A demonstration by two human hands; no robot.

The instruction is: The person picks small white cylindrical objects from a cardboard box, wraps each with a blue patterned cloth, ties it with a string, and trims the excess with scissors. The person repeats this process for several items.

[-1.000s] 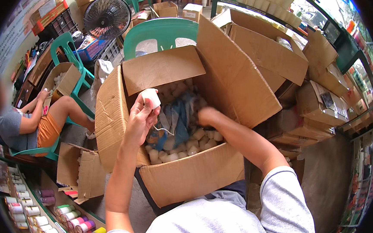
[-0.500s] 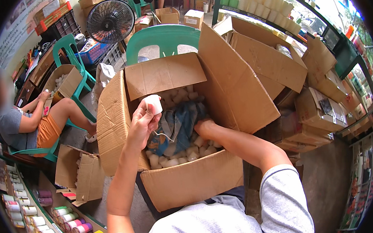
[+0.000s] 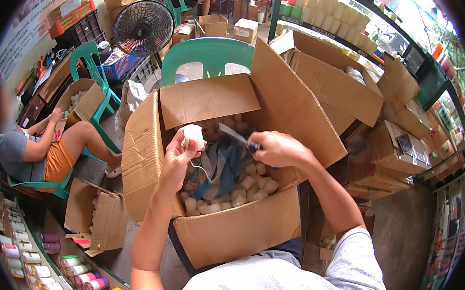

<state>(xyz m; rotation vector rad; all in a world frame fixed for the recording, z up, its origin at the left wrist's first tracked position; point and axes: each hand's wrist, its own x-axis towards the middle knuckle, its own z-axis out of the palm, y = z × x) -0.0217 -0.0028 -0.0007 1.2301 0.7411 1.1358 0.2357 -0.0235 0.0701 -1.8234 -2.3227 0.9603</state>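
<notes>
Closest to me is the front flap of a big cardboard box [image 3: 238, 233], which opens out just beyond my grey shirt [image 3: 242, 284]. Inside the box, small whitish lumps [image 3: 254, 189] are heaped along the near side, with more at the far side, and a crumpled blue and grey cloth [image 3: 224, 170] lies between.

Above the box's left part, my left grip [image 3: 177, 159] is closed on one white piece [image 3: 193, 136], held up between thumb and fingers. A thin pale cord [image 3: 206, 175] hangs just below that grip, over the cloth. My right grip [image 3: 278, 148] is wrapped around the dark handle of a knife [image 3: 234, 134] — its blade slants up and left, near the white piece but apart from it.

To my left, spools of thread [image 3: 54, 289] stand in rows, and past them a smaller open box [image 3: 108, 221] sits on the floor. Farther that way a person [image 3: 17, 154] sits in a green chair, hands near a box of pale pieces [image 3: 87, 104]. Straight ahead, behind my box, are another green chair [image 3: 207, 50] and a black fan [image 3: 143, 27]; cones of thread [image 3: 331, 17] line a shelf at the upper right.
</notes>
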